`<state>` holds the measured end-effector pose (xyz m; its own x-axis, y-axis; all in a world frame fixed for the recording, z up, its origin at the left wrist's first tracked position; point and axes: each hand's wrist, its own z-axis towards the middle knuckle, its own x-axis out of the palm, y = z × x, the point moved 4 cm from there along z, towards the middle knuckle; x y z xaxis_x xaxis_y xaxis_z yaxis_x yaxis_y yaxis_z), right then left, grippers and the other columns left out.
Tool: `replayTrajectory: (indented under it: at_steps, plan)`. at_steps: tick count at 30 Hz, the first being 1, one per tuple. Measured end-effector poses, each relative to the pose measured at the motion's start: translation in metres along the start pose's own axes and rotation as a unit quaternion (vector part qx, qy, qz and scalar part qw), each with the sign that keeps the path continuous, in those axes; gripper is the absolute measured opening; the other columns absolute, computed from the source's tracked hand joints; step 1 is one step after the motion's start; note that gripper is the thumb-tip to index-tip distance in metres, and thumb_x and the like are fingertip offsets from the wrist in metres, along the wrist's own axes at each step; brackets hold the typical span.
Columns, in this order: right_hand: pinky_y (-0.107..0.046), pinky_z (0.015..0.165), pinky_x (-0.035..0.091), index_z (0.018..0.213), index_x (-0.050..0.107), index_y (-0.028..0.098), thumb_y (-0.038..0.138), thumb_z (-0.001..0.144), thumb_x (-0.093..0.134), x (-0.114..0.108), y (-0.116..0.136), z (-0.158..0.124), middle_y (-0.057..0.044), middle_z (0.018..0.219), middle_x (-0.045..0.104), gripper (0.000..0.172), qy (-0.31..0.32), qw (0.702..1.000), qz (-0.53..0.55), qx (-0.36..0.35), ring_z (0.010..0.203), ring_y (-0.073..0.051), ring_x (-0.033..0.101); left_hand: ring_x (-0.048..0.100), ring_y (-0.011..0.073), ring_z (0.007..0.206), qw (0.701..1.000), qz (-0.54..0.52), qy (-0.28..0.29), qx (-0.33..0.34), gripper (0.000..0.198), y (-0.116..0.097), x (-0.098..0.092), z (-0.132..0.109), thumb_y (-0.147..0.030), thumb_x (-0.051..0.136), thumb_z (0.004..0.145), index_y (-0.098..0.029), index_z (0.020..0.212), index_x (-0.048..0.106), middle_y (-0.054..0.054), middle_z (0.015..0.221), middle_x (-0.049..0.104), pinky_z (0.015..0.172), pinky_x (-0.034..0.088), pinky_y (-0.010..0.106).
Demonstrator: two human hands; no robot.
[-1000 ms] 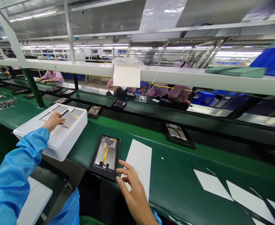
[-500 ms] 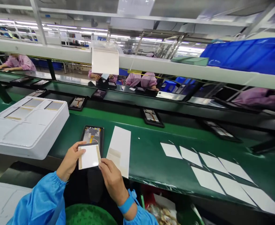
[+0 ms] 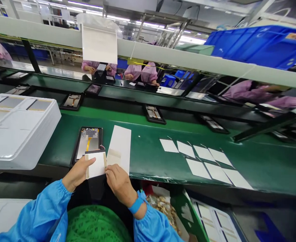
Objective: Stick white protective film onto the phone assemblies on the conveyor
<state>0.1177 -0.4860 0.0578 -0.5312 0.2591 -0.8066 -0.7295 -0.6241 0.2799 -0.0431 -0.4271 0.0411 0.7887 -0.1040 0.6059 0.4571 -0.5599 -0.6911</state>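
Both my hands hold a small white rectangular sheet (image 3: 95, 164) with tan edges, just above the lower end of a black-framed tablet (image 3: 87, 143). My left hand (image 3: 77, 173) grips its left side. My right hand (image 3: 119, 183) pinches its lower right corner. The tablet lies open on the green conveyor belt (image 3: 148, 164), showing a circuit board and a yellow ribbon cable. The sheet hides its lower end. Next to it lies a long white paper strip (image 3: 120, 146) with a tan patch, touching my right hand.
A white foam tray (image 3: 19, 131) stands to the left. Several white sheets (image 3: 198, 161) lie on the belt to the right, and more tablets sit farther back. A green bin (image 3: 94, 225) and a scrap box (image 3: 160, 208) are below. Co-workers in pink sit across the line.
My left hand has left the foam tray and now holds the sheet, which my right hand also holds. The view has swung left and down, so the tray sits farther left.
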Motion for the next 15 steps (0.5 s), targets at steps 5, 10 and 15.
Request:
replayTrajectory:
  at_steps: [5, 10, 15]
  plan:
    - [-0.031, 0.07, 0.055, 0.093, 0.06, 0.019, 0.015, 0.093, 0.048, -0.029, -0.052, -0.009, -0.007, 0.092, 0.068, 0.012, -0.145, 0.965, 0.089, 0.201, 0.082, -0.018, 0.065, 0.068, 0.0296, 0.109, 0.991, 0.029, 0.112, -0.073, 0.057, 0.004, 0.012, -0.014, -0.023, 0.071, 0.084, -0.014, 0.138, 0.055, 0.016, 0.118, 0.072, 0.096, 0.052, 0.041]
    - [-0.031, 0.069, 0.054, 0.094, 0.062, 0.019, 0.018, 0.094, 0.052, -0.046, -0.054, -0.017, -0.003, 0.081, 0.067, 0.01, -0.227, 0.928, 0.04, 0.294, 0.071, -0.017, 0.063, 0.071, 0.0286, 0.103, 0.991, -0.066, 0.084, -0.077, 0.061, 0.012, 0.016, -0.006, -0.022, 0.063, 0.089, -0.014, 0.147, 0.043, 0.017, 0.113, 0.073, 0.094, 0.053, 0.042]
    - [-0.032, 0.08, 0.055, 0.112, 0.064, 0.018, 0.008, 0.098, 0.041, -0.019, 0.022, 0.002, -0.01, 0.098, 0.068, 0.028, -0.019, 0.996, 0.081, 0.036, 0.093, -0.02, 0.063, 0.071, 0.0259, 0.1, 0.985, -0.144, 0.063, -0.066, 0.061, 0.022, 0.025, 0.009, -0.024, 0.059, 0.092, -0.021, 0.15, 0.038, 0.014, 0.118, 0.071, 0.093, 0.053, 0.041]
